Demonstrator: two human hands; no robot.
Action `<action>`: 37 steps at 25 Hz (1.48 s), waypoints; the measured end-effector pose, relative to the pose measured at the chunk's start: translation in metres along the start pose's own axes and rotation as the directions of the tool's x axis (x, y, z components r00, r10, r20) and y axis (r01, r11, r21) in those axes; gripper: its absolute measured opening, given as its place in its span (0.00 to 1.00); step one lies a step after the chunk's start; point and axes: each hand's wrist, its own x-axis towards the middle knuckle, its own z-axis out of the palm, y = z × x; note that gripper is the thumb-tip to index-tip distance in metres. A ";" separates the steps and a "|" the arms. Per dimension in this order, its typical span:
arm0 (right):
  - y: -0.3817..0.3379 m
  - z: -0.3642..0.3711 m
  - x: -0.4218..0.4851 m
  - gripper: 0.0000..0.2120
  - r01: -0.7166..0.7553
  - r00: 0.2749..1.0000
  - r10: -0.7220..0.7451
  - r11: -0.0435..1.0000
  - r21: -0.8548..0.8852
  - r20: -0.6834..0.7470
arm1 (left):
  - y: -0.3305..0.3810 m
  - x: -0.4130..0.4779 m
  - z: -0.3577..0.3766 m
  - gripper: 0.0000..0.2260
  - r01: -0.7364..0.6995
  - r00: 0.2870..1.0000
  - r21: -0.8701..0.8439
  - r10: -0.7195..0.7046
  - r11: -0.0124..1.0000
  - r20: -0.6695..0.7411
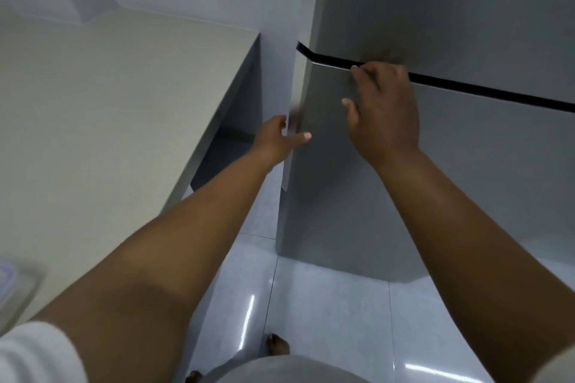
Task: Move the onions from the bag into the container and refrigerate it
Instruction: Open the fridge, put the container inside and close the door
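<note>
both arms are bare from short white sleeves (34, 351) down to the left hand (277, 141) and right hand (382, 115); pale grey clothing (280, 370) covers the waist, and the feet (278, 343) are bare.

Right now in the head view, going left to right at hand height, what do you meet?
Beige countertop → left hand at the fridge's side edge → right hand with fingers at the top edge of the lower fridge door.
</note>
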 end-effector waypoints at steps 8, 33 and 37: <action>-0.006 0.006 0.002 0.21 -0.044 0.999 0.043 0.999 -0.026 -0.024 | -0.009 0.017 0.017 0.21 -0.090 0.994 -0.046 0.088 0.995 -0.060; -0.146 -0.211 -0.202 0.44 -0.591 0.791 0.612 0.764 -0.259 -0.001 | -0.077 -0.324 0.034 0.28 -0.591 0.687 0.099 0.435 0.801 0.581; -0.144 -0.249 -0.250 0.43 -0.682 0.708 0.705 0.669 -0.296 -0.037 | -0.069 -0.354 0.040 0.22 -0.797 0.404 -0.052 0.595 0.602 0.694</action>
